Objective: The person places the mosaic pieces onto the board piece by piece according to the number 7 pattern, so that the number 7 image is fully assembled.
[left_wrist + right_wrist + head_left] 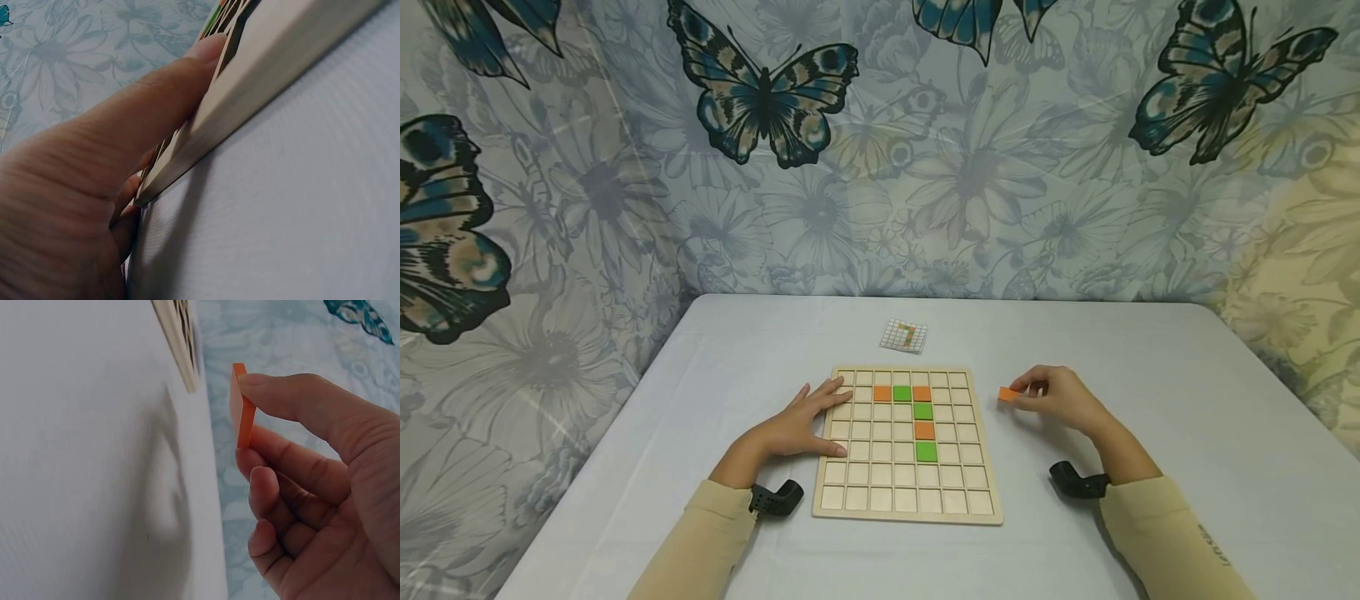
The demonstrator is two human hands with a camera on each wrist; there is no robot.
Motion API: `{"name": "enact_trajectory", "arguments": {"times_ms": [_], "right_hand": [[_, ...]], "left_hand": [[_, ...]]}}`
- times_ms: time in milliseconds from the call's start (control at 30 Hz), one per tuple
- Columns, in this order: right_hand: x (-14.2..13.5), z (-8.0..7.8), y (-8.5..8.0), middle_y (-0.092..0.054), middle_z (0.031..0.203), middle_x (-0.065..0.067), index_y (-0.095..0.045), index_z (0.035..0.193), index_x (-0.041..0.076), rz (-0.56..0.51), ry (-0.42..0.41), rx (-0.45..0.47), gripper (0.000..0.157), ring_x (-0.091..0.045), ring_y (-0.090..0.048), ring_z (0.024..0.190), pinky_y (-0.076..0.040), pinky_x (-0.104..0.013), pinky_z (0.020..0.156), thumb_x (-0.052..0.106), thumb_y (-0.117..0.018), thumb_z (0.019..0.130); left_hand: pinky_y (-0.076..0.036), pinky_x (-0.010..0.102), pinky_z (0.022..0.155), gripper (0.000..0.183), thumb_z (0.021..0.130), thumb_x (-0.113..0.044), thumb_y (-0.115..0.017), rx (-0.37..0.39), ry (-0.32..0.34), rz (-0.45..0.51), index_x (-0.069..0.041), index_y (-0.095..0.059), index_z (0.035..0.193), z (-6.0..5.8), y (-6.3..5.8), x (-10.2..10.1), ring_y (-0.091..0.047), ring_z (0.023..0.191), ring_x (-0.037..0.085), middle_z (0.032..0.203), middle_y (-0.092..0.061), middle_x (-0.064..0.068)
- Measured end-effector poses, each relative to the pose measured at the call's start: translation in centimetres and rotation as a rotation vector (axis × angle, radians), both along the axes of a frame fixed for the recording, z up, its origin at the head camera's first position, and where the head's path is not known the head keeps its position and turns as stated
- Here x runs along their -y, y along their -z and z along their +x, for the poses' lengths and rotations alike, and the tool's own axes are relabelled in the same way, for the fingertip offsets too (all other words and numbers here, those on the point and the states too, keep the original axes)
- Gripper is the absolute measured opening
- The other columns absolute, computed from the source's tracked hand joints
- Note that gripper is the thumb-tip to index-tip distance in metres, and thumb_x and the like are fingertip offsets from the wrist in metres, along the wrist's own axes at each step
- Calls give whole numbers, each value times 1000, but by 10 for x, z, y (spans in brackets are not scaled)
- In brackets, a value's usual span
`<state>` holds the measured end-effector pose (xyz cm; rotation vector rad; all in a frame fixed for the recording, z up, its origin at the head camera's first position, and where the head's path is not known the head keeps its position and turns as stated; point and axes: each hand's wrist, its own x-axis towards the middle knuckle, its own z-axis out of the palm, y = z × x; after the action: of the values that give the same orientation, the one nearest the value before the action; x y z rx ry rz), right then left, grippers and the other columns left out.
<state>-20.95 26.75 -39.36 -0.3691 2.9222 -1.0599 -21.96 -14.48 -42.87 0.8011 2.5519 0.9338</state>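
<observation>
A square wooden grid board lies on the table, with orange and green tiles set in some of its cells. Three of the tiles form a row near the top, and more run down one column below the row's right end. My left hand rests on the board's left edge with its fingers spread; in the left wrist view the thumb lies over the wooden rim. To the right of the board, my right hand pinches an orange square tile between thumb and fingers, above the table.
Behind the board lies a small card printed with a grid and a coloured pattern. A white cloth covers the table. Butterfly-patterned fabric rises along the table's far edge. Each wrist wears a black device.
</observation>
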Motion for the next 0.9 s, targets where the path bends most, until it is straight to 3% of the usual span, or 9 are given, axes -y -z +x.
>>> {"name": "enact_trajectory", "arguments": {"times_ms": [333,900], "right_hand": [[25,6,-8,-64,81,-4,-70,94,2,0,-36,3,21,-10,-48,67,-40,-20,52,14,-73,77],[61,21,-11,-63,82,-2,-70,90,6,-30,-151,19,18,-11,-47,70,-40,-21,51,14,-75,75]], "left_hand": [[6,52,118,91,71,-43,-78,-18,12,-7,-16,-34,146,-1,1,0,-2,146,30,158,-10,5],[4,55,117,91,71,-45,-78,-6,1,-6,-18,-34,146,0,0,0,3,145,33,158,-10,3]]}}
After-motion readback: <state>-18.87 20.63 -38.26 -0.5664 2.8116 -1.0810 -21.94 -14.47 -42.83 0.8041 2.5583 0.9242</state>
